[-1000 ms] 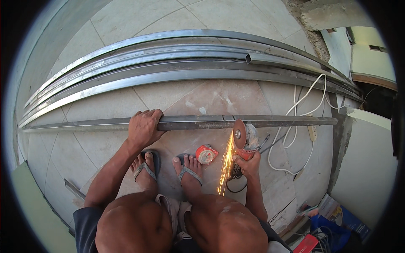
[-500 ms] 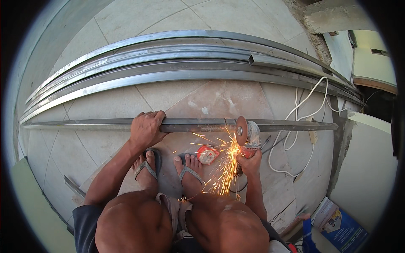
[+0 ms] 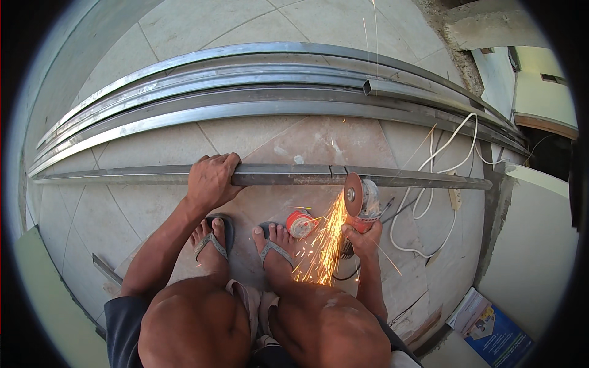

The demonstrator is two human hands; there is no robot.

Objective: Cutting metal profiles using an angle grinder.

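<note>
Tiled floor. Head view: steel tube, floor's left edge nearly to right; left hand clasped over it. Right hand gripping angle grinder, disc at tube. Tube likely stiff, heavyish; hold well left of disc.

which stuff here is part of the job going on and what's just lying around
Part of the job:
angle grinder, in the right hand, throwing sparks
metal tube, held by the left hand

Lying about:
red tape measure, perhaps used for the job
other metal tubes
white extension cord; can't tell if it feeds the grinder
blue-and-white printed item
</note>
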